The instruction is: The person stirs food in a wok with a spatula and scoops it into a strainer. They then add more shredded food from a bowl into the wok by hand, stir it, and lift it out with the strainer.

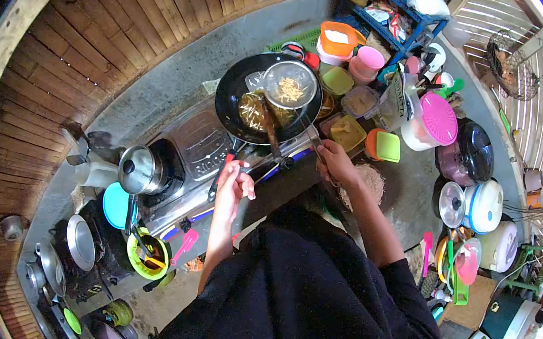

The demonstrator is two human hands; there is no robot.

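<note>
My right hand (336,165) is closed round the handle of a mesh strainer (283,100). The strainer is held over the upper right part of a black wok (228,106) and carries thin, pale golden strips (290,89). Below it, more strips lie in oil (252,109) in the wok. A wooden spatula (268,123) rests in the wok, its handle leaning over the near rim. My left hand (236,183) hovers beside the wok's red-and-black handle (227,164), fingers loosely bent and apart, with nothing visible in them.
The wok sits on a metal stove (200,140); a lidded pot (141,170) stands on its left burner. Food containers (347,132) crowd the wok's right, with a pink-lidded tub (437,119) beyond. A yellow-green bowl (147,252) and pink spatula (186,244) are at lower left.
</note>
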